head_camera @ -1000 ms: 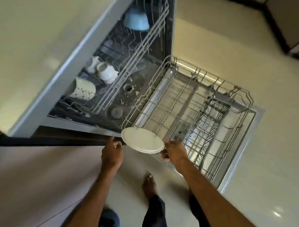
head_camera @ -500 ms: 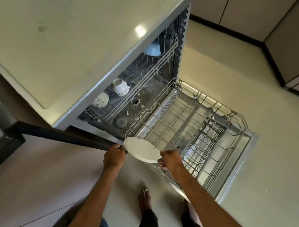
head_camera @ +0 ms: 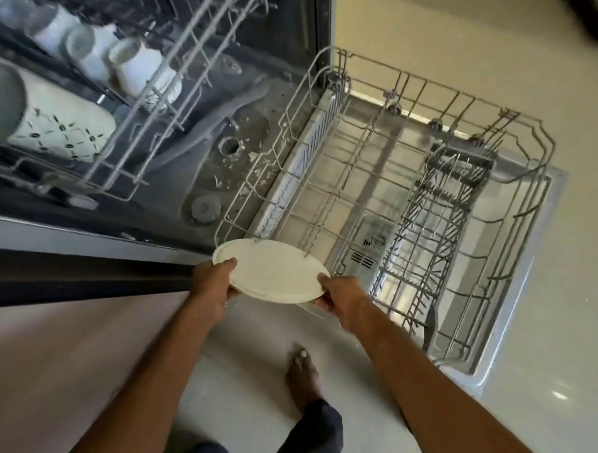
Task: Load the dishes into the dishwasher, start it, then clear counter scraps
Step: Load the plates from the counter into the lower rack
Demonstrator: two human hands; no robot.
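Left hand (head_camera: 213, 288) gripped the left rim of the round cream-white plate (head_camera: 272, 270), thumb on top. Right hand (head_camera: 345, 299) pinched the opposite rim.

Versus half a second back: same two-hand hold and same spot, but the person had leaned in closer. Plate was held nearly flat over the near-left corner of the pulled-out grey wire lower rack (head_camera: 529, 195), far edge at the corner wires. My read: not slotted yet, needs tipping upright.

Open tine rows lay just beyond. The dark mesh cutlery basket (head_camera: 444, 220) sat well right. The upper wire rack (head_camera: 133, 141) with its white patterned mug (head_camera: 46, 114) overhung on the left.
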